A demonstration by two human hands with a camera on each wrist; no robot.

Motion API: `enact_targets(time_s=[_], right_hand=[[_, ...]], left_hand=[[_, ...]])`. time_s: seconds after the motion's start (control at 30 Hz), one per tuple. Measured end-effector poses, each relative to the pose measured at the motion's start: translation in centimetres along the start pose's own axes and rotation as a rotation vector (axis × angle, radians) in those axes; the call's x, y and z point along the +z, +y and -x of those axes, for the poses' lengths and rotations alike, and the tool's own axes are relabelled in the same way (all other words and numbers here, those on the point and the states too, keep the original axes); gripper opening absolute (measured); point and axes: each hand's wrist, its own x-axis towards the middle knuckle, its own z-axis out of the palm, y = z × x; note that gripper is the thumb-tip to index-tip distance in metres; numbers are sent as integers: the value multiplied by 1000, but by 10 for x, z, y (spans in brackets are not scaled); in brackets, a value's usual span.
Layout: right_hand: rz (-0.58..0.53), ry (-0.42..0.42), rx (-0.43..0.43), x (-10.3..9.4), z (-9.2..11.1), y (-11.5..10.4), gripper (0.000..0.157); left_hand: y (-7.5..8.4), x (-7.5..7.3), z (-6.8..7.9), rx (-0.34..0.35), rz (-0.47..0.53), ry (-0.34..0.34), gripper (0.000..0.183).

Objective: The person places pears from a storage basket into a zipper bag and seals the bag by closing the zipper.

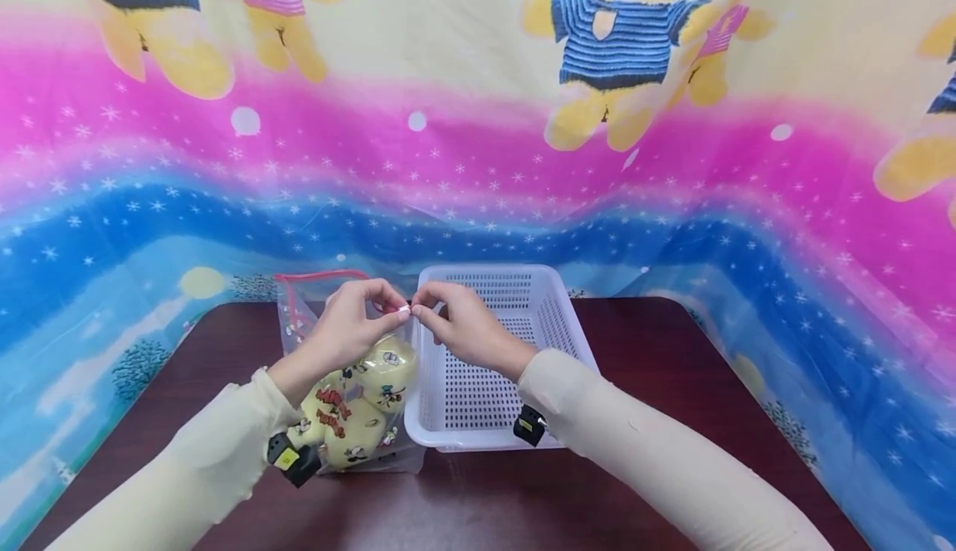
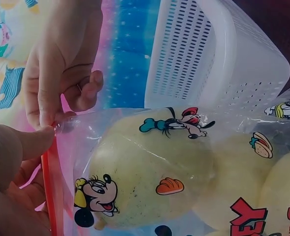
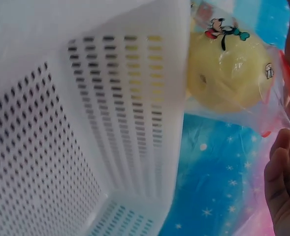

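Observation:
A clear zip bag point(image 1: 407, 458) with cartoon prints stands on the table and holds several pale yellow round fruits point(image 1: 357, 431), which look like pears. Along its top runs a red zip edge point(image 2: 53, 189). My left hand point(image 1: 347, 323) pinches the top of the bag near one end of that edge, thumb against fingers. Right beside it, my right hand point(image 1: 466, 323) pinches the same top corner with thumb and forefinger. The fingertips of both hands almost meet there. In the right wrist view only part of the right hand point(image 3: 285, 182) shows, at the right border.
A white perforated plastic basket point(image 1: 481, 437) stands just right of the bag, under my right forearm. No contents show in it. The dark red-brown table point(image 1: 650, 402) ends at a patterned cloth backdrop point(image 1: 478, 177) behind and on both sides.

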Motion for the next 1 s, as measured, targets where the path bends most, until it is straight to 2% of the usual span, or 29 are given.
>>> enact_targets(time_s=[0.23,0.33,0.53,0.7,1.0], right_hand=[[297,-75,-78,-6,-1,-1,20],[365,-118,-107,-8,-3,-2,22],[405,-155,-115,-13,-4,-3,22],[399,-147,-137,-15,-2,-3,22],[459,-125,-210,-14,-2,-4,20]], left_hand=[[2,0,0,12,10,-15,8],[2,1,1,4,9,-21,9],[-1,2,4,19,-22,-6,10],[1,4,4,34,-62,20,10],[2,-1,6,24,-112,9,10]])
